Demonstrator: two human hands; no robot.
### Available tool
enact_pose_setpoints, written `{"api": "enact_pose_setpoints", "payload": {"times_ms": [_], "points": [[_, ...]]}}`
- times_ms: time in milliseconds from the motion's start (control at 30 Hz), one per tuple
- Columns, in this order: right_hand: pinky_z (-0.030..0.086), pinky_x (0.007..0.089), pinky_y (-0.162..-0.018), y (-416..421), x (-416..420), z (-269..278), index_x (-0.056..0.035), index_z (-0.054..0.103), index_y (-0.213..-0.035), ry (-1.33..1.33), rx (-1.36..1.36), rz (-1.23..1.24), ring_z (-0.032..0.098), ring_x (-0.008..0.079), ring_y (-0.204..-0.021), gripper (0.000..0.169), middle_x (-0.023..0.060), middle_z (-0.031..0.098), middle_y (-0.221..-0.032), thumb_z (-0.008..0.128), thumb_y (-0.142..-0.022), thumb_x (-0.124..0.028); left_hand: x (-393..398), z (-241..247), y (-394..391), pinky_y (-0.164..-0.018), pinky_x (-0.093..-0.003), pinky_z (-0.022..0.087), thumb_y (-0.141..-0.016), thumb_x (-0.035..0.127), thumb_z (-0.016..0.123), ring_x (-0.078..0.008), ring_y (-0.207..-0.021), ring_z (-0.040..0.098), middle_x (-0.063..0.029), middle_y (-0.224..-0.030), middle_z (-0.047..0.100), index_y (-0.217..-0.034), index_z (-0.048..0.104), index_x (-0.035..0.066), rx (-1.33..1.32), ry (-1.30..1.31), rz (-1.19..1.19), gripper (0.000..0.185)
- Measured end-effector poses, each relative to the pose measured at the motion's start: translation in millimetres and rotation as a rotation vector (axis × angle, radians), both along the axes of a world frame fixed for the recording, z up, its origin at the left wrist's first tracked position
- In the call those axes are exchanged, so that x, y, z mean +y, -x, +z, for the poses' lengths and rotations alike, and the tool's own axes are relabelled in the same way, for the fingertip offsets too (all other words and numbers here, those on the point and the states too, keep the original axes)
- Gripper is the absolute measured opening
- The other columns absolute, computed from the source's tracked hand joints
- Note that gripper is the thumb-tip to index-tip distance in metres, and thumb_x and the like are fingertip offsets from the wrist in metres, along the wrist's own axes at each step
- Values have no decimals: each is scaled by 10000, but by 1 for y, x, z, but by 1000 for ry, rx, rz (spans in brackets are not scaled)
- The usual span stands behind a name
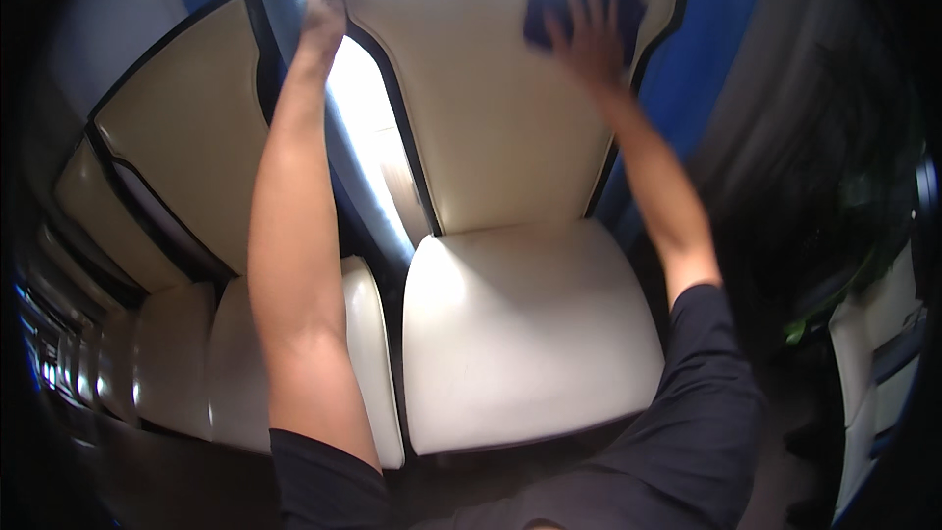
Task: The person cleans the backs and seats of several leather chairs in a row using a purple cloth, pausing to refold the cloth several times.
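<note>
Before me stands a cream upholstered chair with a dark frame, its padded backrest [493, 110] upright and its seat cushion [530, 338] partly lit. My left hand [324, 18] grips the backrest's upper left edge, the fingertips partly hidden at the rim. Spread flat, my right hand [592, 33] presses a dark purple cloth [541, 11] against the upper right of the backrest. That hand and the cloth are blurred.
To the left runs a row of similar cream chairs [184, 132]. Blue curtains [706, 73] hang behind, with a bright gap [364, 110] between them. More pale chairs [876, 353] and a green plant [795, 331] show at the right.
</note>
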State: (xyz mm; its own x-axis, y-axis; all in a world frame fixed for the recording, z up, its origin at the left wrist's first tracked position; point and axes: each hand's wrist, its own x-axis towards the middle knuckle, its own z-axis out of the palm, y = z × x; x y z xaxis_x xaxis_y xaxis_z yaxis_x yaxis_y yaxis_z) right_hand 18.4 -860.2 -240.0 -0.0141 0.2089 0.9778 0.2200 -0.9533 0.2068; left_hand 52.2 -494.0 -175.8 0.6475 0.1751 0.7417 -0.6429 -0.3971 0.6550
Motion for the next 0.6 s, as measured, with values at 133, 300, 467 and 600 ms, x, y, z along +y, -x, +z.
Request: {"api": "enact_pose_setpoints", "payload": {"times_ms": [133,300,467,600], "points": [[289,512,-1092,23,-3,93,-72,552,-1340,104,-23,-20,421,332,-1329,492,160,491,-1416,557,-902,-296,23,-3,-21,-937,-306,422,-960,637,411,-178,-1041,562,-136,-1103,649,-1165,587,-100,-72,-21,-86,785],[335,508,-1065,19,2,31,-67,648,-1188,-12,-57,219,483,321,-1244,359,175,546,-1326,583,-885,-248,43,-11,-17,-947,-308,429,-967,587,460,-174,-1040,577,-129,-1110,644,-1177,567,-76,11,52,-306,704],[504,464,-659,3,-68,-182,-37,577,-849,15,267,-63,606,376,-762,215,177,603,-816,653,-884,-236,26,1,-11,-962,-318,431,-970,578,461,-194,-1055,585,-130,-1134,637,-1195,548,-73,29,120,-387,694],[459,523,-769,36,-63,-312,-8,565,-841,-193,757,46,569,437,-828,199,241,588,-869,645,-876,-187,28,-5,-19,-998,-339,422,-960,583,466,-224,-1117,573,-147,-1201,612,-1248,505,-84,11,116,-223,728]]}}
